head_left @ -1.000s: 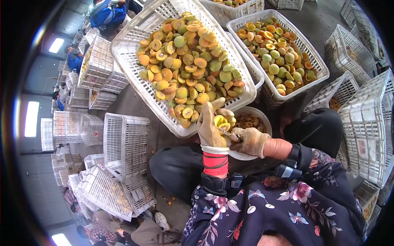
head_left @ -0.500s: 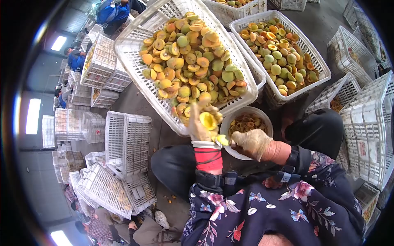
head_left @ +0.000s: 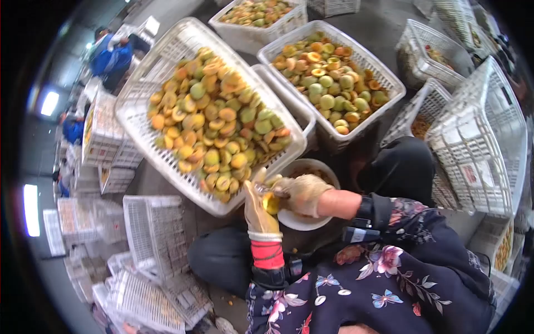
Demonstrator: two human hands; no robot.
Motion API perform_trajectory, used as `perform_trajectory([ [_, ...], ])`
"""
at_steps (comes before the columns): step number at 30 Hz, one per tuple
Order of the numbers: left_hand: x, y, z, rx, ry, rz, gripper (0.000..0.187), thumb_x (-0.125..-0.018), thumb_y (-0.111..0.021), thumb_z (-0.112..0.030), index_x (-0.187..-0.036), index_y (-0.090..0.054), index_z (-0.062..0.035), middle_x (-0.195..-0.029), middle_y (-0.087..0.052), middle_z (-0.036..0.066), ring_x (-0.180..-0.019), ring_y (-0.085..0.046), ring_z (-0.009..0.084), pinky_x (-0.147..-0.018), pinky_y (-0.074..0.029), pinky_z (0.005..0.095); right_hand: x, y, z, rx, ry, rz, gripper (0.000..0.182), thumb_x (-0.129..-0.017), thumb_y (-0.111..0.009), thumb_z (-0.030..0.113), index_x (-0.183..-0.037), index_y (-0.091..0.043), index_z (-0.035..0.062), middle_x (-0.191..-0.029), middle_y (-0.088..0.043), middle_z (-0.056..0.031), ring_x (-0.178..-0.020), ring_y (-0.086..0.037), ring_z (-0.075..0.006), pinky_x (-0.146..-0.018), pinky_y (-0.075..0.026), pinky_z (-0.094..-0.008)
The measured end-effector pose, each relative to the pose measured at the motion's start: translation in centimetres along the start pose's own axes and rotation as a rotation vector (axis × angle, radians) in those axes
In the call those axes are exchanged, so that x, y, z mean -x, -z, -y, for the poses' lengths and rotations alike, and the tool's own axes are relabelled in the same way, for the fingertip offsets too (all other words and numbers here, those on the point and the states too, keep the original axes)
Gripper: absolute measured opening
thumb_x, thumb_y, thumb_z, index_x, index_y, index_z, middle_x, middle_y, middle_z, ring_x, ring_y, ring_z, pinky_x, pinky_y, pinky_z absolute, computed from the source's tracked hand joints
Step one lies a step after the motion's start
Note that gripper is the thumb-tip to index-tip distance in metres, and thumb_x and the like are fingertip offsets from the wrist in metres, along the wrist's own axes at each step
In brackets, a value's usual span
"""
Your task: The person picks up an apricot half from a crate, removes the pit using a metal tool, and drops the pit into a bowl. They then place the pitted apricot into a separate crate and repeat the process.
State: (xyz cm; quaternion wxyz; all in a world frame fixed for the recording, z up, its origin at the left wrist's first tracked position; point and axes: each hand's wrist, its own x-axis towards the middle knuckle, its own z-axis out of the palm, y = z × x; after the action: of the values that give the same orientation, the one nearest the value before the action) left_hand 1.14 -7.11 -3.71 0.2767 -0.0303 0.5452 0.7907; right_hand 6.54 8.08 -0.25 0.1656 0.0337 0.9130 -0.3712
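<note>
My gloved left hand (head_left: 257, 214) holds a yellow peach half (head_left: 271, 203), its cut side partly in view. Right against it is my gloved right hand (head_left: 308, 195), its fingers closed at the fruit; something small and dark, perhaps metal, shows at the fingertips but is too blurred to name. Below both hands stands a white bowl (head_left: 302, 224), its contents mostly hidden by my right hand and wrist. Just beyond my left hand, a tilted white plastic crate (head_left: 222, 207) holds a heap of halved peaches (head_left: 217, 119).
A second white crate (head_left: 397, 92) of fruit halves stands to the right, with another fruit crate (head_left: 253, 34) behind. Stacked crates (head_left: 481, 142) rise at my right, and more crates (head_left: 156, 234) at my left. A person in blue (head_left: 108, 55) is at the far left.
My right hand has come left to meet the left hand at the peach half, where they were apart before. The camera view has turned, shifting the fruit crates left in the picture.
</note>
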Motion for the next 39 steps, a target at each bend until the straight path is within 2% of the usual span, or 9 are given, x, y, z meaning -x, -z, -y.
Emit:
perform_trajectory([
  [7,0.4,0.8,0.4,0.041,0.154,0.07,0.056,-0.102,-0.04,-0.052,-0.135,-0.053,-0.0093,-0.123,-0.063,0.011,-0.101,-0.066,0.0259,-0.082,-0.055,0.0394,0.1,7.4,-2.6,0.241,-0.105,-0.291,0.025,-0.088,-0.053,0.024,-0.102,-0.069,0.0114,-0.092,-0.072,-0.0149,-0.083,-0.071,-0.0319,-0.072,-0.057,-0.0431],
  [8,0.2,1.7,0.6,0.095,0.193,0.057,0.053,-0.102,-0.041,-0.05,-0.134,-0.053,-0.0096,-0.122,-0.064,0.011,-0.098,-0.067,0.0264,-0.082,-0.056,0.0396,0.0,9.6,-3.1,0.26,-0.304,-0.375,0.025,-0.089,-0.053,0.024,-0.102,-0.069,0.011,-0.086,-0.072,-0.0161,-0.081,-0.071,-0.0322,-0.071,-0.057,-0.0436],
  [10,-0.2,3.2,1.3,0.169,0.221,0.025,0.049,-0.102,-0.044,-0.047,-0.132,-0.056,-0.0098,-0.117,-0.067,0.012,-0.094,-0.069,0.0279,-0.08,-0.057,0.0402,-0.6,11.6,-7.2,0.235,-0.418,-0.54,0.027,-0.089,-0.054,0.026,-0.109,-0.068,0.0133,-0.102,-0.07,-0.0171,-0.094,-0.068,-0.0366,-0.079,-0.055,-0.0442],
  [13,-0.4,4.1,1.5,0.203,0.183,-0.031,0.049,-0.102,-0.044,-0.046,-0.131,-0.055,-0.0081,-0.116,-0.067,0.014,-0.094,-0.069,0.0286,-0.08,-0.058,0.0402,-1.9,12.1,-8.7,0.124,-0.612,-0.702,0.038,-0.084,-0.063,0.037,-0.113,-0.065,0.0118,-0.107,-0.069,-0.0188,-0.1,-0.066,-0.0358,-0.085,-0.05,-0.0471],
  [15,-0.4,4.6,1.1,0.297,0.134,-0.035,0.049,-0.103,-0.044,-0.044,-0.131,-0.055,-0.0057,-0.114,-0.068,0.016,-0.095,-0.069,0.0299,-0.08,-0.058,0.041,-4.1,10.1,-7.8,0.047,-0.428,-0.755,0.03,-0.079,-0.071,0.033,-0.095,-0.065,0.0085,-0.093,-0.069,-0.0115,-0.082,-0.064,-0.0277,-0.075,-0.051,-0.0376],
  [19,-0.7,5.1,0.3,0.349,0.078,-0.095,0.05,-0.102,-0.045,-0.045,-0.129,-0.056,-0.0043,-0.112,-0.067,0.017,-0.091,-0.068,0.0286,-0.079,-0.056,0.0384,-9.7,5.5,-1.9,0.016,-0.182,-0.424,0.028,-0.078,-0.071,0.033,-0.096,-0.064,0.0122,-0.093,-0.069,-0.0088,-0.09,-0.064,-0.0241,-0.079,-0.05,-0.0364],
  [23,-0.9,5.2,-0.3,0.295,0.041,-0.226,0.049,-0.101,-0.047,-0.044,-0.13,-0.055,-0.0048,-0.11,-0.064,0.013,-0.089,-0.065,0.0231,-0.079,-0.053,0.0333,-15.1,4.7,6.5,-0.01,-0.139,-0.298,0.035,-0.082,-0.063,0.036,-0.109,-0.062,0.013,-0.095,-0.069,-0.0188,-0.094,-0.066,-0.0375,-0.082,-0.051,-0.046],
  [33,-1.3,6.0,-0.5,0.274,0.056,-0.146,0.055,-0.101,-0.044,-0.049,-0.135,-0.052,-0.0064,-0.12,-0.063,0.014,-0.099,-0.064,0.0233,-0.089,-0.05,0.0363,-29.9,4.8,11.7,-0.03,-0.258,-0.414,0.04,-0.082,-0.065,0.034,-0.115,-0.064,0.0115,-0.108,-0.068,-0.0207,-0.102,-0.065,-0.0381,-0.085,-0.051,-0.0468],
  [39,-1.5,6.1,-0.4,0.285,-0.048,-0.199,0.053,-0.103,-0.042,-0.046,-0.138,-0.049,-0.0058,-0.124,-0.061,0.014,-0.1,-0.064,0.0238,-0.089,-0.051,0.0357,-27.3,4.4,10.5,-0.101,-0.124,-0.461,0.035,-0.08,-0.062,0.026,-0.107,-0.063,0.0022,-0.1,-0.068,-0.0214,-0.099,-0.064,-0.0402,-0.084,-0.051,-0.0451],
])
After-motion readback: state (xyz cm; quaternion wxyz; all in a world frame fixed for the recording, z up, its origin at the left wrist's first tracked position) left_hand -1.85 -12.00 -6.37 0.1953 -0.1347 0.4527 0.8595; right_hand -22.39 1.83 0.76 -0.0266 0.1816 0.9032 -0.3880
